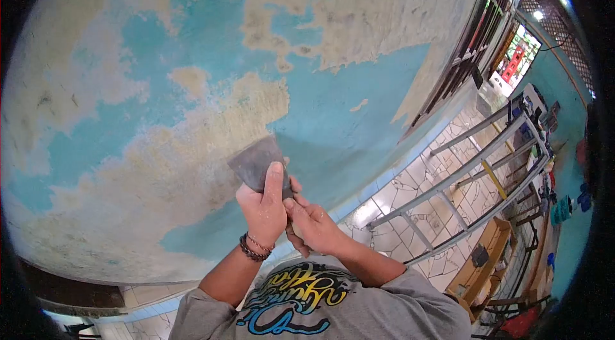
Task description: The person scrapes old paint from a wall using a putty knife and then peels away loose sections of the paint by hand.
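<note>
A wide, dull-grey putty knife (pixel 257 159) has its blade against the wall (pixel 352 109), at a border between turquoise paint and bare beige plaster. My left hand (pixel 264 208), with dark bracelets at the wrist, closes around the lower blade and neck, its thumb lying along the tool. Just to its right, my right hand (pixel 315 226) wraps the handle end, which is mostly hidden by my fingers. Both hands touch each other at the tool. Ragged patches of turquoise remain across the beige surface above and beside the blade.
A metal ladder (pixel 461 180) leans over the broken-tile floor (pixel 410 224) at the right. Behind it stand a cardboard box (pixel 480 269) and a cluttered bench along a turquoise wall (pixel 567 122). A barred window (pixel 471 39) lies at upper right.
</note>
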Motion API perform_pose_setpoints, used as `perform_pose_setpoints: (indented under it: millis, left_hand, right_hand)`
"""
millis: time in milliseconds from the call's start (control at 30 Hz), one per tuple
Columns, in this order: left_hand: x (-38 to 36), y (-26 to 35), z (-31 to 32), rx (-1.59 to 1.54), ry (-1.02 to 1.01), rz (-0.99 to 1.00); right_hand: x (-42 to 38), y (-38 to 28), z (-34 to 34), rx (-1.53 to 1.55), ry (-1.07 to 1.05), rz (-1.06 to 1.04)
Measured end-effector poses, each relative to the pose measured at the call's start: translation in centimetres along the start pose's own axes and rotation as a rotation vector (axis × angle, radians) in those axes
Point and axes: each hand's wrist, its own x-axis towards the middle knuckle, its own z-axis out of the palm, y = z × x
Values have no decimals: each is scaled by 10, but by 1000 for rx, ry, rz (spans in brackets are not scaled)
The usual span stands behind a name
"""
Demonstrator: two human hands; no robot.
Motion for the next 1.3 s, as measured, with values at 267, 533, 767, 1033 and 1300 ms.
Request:
perform_pose_setpoints:
  millis: [267, 533, 767, 1033, 1300]
  left_hand:
    - [2, 8, 3, 10, 17, -21]
    - [2, 11, 1, 17, 7, -9]
    - [4, 20, 6, -6, 3, -27]
    - [7, 17, 3, 27, 16, 28]
    - [1, 9, 2, 52, 36, 5]
  right_hand:
    - [0, -9, 5, 2, 37, -1]
    - [5, 1, 6, 5, 23, -107]
    - [-2, -25, 10, -17, 30, 7]
    - [4, -15, 6, -32, 2, -66]
    - [-2, -13, 13, 45, 65, 6]
